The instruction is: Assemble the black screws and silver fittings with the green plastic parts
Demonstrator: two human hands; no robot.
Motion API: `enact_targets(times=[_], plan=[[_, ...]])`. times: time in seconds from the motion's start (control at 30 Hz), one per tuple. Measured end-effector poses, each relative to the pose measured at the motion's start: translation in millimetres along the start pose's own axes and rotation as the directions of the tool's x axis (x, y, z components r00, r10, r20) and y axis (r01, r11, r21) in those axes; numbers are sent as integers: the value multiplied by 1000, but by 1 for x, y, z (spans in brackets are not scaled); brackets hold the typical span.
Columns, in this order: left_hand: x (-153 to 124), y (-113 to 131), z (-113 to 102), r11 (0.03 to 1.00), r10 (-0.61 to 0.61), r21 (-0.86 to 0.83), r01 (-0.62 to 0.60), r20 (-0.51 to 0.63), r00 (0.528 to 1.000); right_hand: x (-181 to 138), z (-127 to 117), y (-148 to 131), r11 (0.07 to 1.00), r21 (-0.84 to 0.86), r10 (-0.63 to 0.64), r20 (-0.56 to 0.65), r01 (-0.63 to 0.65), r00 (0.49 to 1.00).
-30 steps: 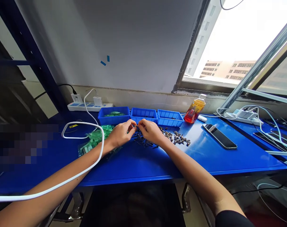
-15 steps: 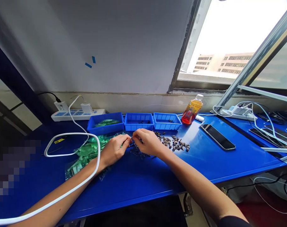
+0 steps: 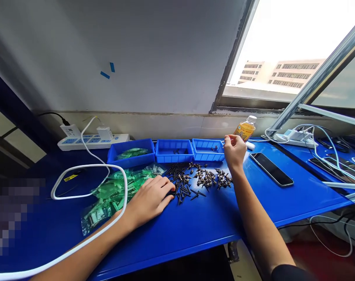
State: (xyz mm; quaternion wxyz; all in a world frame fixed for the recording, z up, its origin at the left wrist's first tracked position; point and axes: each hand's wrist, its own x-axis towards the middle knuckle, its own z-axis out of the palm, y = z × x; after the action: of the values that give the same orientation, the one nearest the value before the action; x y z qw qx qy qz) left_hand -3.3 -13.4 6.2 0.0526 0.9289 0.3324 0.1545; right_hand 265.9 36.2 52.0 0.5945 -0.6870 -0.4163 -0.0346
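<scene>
My left hand rests palm down at the left edge of a pile of dark screws. Its thumb and fingers are apart, the fingertips touching the nearest screws. Raised near the right end of the right blue bin, my right hand is closed in a pinch; whatever lies between its fingertips is too small to make out. Below and left of it lies a heap of small brownish metal parts. Green plastic packets spread beside and behind my left hand.
A middle blue bin holds a few dark pieces, a left blue bin green packets. A white cable loops over my left forearm. Behind my right hand stands a drink bottle; a phone lies to its right. Power strip at back left.
My hands, together over the screws before, have separated. The right moved right and up to beside the right bin, staying pinched; the left lowered onto the screws and its fingers spread.
</scene>
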Motion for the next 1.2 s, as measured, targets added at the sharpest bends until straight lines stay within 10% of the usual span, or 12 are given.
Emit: enact_targets(times=[0.23, 0.5, 0.63, 1.2], plan=[[1, -1, -3, 997, -36, -65, 36, 0, 999, -33, 15, -10, 969, 141, -237, 296, 203, 925], [3, -10, -3, 982, -90, -183, 48, -229, 969, -95, 29, -30, 774, 326, -607, 630, 543, 485], [4, -13, -7, 963, -179, -252, 92, -347, 921, -104, 28, -32, 701, 381, -663, 660, 602, 354], [11, -21, -2, 929, -244, -356, 100, -387, 889, -100, 28, -31, 658, 412, -717, 599, 630, 356]])
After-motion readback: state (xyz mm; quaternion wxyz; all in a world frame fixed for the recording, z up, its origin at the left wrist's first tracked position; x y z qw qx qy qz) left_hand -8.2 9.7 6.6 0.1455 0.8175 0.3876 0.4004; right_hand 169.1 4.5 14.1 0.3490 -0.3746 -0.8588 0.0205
